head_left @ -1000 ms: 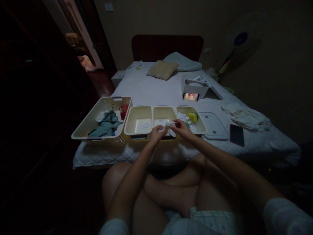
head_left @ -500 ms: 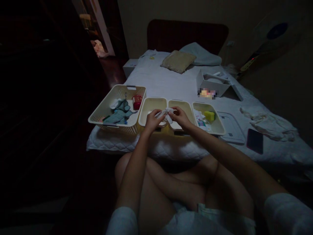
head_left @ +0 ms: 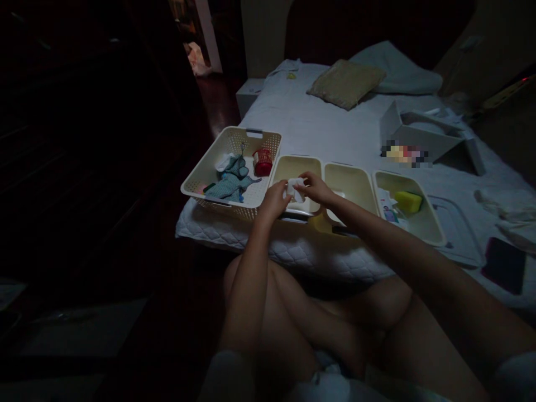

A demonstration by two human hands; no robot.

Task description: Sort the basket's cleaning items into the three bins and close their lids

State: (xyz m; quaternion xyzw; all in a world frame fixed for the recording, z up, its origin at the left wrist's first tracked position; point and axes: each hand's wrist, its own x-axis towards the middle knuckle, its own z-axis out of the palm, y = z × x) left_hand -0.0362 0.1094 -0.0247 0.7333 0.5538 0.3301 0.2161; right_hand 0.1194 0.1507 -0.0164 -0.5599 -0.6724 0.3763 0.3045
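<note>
A small white folded piece that looks like cloth (head_left: 296, 190) is pinched between my two hands. My left hand (head_left: 274, 201) closes on its left edge, and my right hand (head_left: 317, 188) grips it from the right with thumb and fingers. Both hands are over the left cream bin (head_left: 299, 162). Beside that stand a middle cream bin (head_left: 354, 181) and a right cream bin (head_left: 422, 226), which holds a yellow sponge (head_left: 408, 201) and a white printed packet (head_left: 389, 209). To the left, a perforated cream basket (head_left: 207, 162) contains teal knitted cloth (head_left: 228, 187) and a red container (head_left: 263, 163).
The bins and basket line the near edge of the bed (head_left: 335, 123). On the right lie a flat lid (head_left: 458, 234), a dark phone-like slab (head_left: 505, 265) and crumpled pale fabric (head_left: 511, 206). Farther back are an opened box (head_left: 422, 134) and a beige cushion (head_left: 345, 84).
The view has turned so the scene sits farther right. My hands have gone from between the left and middle bins to over the left bin, and the white piece looks more compactly folded.
</note>
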